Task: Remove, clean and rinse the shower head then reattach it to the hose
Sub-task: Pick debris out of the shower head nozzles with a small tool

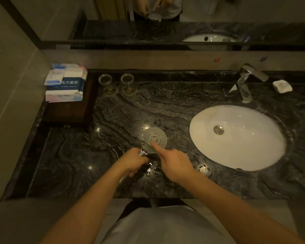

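The chrome shower head (pixel 154 138) faces up over the dark marble counter (pixel 74 155), its round nozzle plate toward me. My left hand (pixel 133 162) grips its handle, which is mostly hidden in my fist. My right hand (pixel 174 163) has its index finger stretched out, the tip touching the lower middle of the nozzle plate; the other fingers are curled in. No hose is in view.
A white oval sink (pixel 239 150) lies to the right, with a chrome faucet (pixel 246 81) and a white soap dish (pixel 282 86) behind it. Two glass cups (pixel 105 79) and stacked towel packets (pixel 66 82) sit at the back left. A mirror runs above.
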The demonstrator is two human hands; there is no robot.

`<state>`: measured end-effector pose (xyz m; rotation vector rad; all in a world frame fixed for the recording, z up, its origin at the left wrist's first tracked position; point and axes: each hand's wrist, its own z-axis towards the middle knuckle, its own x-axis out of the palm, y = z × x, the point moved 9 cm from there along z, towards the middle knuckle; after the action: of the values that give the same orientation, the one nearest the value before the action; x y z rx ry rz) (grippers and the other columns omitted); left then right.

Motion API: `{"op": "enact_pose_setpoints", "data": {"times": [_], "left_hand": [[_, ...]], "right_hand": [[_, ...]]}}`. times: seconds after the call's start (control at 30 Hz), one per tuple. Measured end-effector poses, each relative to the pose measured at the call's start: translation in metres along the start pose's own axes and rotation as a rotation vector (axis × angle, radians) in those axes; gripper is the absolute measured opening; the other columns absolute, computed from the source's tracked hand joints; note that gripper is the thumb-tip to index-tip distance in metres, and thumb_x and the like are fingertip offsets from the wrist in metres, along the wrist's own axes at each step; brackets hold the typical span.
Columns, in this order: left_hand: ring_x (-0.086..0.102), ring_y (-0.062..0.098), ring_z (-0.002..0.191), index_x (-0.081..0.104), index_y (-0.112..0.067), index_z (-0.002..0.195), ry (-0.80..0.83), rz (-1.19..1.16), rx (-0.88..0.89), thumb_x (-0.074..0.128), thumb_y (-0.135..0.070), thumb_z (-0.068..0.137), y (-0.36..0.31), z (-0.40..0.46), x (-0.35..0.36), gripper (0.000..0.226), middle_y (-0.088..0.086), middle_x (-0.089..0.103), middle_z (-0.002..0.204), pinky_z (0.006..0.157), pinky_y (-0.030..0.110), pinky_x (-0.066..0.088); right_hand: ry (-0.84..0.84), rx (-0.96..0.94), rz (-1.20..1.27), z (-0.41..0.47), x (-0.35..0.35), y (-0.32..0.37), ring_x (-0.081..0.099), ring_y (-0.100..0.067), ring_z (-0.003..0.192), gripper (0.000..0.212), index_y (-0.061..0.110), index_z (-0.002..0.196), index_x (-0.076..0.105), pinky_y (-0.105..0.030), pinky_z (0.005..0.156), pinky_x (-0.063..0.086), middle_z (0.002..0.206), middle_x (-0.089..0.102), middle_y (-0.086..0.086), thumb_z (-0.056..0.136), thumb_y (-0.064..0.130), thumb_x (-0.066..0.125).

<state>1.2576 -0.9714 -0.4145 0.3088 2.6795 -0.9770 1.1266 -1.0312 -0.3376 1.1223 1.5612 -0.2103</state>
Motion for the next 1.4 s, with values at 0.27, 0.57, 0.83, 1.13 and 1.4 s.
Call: {"op": "enact_pose_setpoints", "data": {"times": [0.27,0.57,0.83,1.13,1.4], "left_hand": [[0.040,0.016,0.032,0.062,-0.007,0.102,-0.017,0.029,-0.009,0.063,-0.019,0.093,0.004,-0.001,-0.002,0.014,0.004,0.051,0.054,0.038,0.026,0.033],[0.040,0.014,0.030,0.064,-0.011,0.099,-0.017,0.035,-0.023,0.063,-0.016,0.093,-0.001,0.000,-0.006,0.008,0.001,0.049,0.050,0.037,0.024,0.030],[0.039,0.012,0.033,0.064,-0.008,0.103,-0.014,0.008,-0.035,0.064,-0.017,0.093,0.003,-0.001,-0.009,0.014,0.001,0.050,0.056,0.037,0.024,0.030],[0.041,0.013,0.031,0.065,-0.009,0.102,-0.021,-0.006,-0.047,0.065,-0.022,0.093,0.009,0.004,-0.010,0.016,0.001,0.049,0.051,0.038,0.024,0.034],[0.036,0.010,0.033,0.060,-0.014,0.096,-0.013,-0.059,-0.057,0.061,-0.018,0.095,0.017,0.001,-0.001,0.004,0.000,0.045,0.053,0.041,0.022,0.032]], "right_hand": [[-0.109,0.071,-0.104,0.012,-0.031,-0.023,0.064,-0.032,0.073,0.060,0.047,0.154,0.011,-0.043,0.069,0.053,0.080,0.066,-0.010,0.102,0.027,0.034],[-0.016,-0.065,-0.071,0.003,0.011,0.000,0.065,-0.031,0.074,0.060,0.043,0.155,0.015,-0.045,0.069,0.054,0.083,0.069,-0.009,0.101,0.027,0.038],[-0.117,0.095,-0.040,0.016,-0.011,-0.022,0.064,-0.028,0.072,0.063,0.046,0.154,0.011,-0.044,0.068,0.054,0.081,0.065,-0.008,0.102,0.025,0.037],[-0.043,0.019,-0.016,0.015,0.013,-0.003,0.065,-0.028,0.078,0.065,0.047,0.154,0.010,-0.040,0.070,0.053,0.089,0.067,-0.008,0.101,0.025,0.040],[-0.090,0.080,0.096,0.015,0.011,-0.013,0.061,-0.026,0.066,0.066,0.046,0.154,0.012,-0.044,0.067,0.054,0.075,0.063,-0.008,0.100,0.021,0.040]]}}
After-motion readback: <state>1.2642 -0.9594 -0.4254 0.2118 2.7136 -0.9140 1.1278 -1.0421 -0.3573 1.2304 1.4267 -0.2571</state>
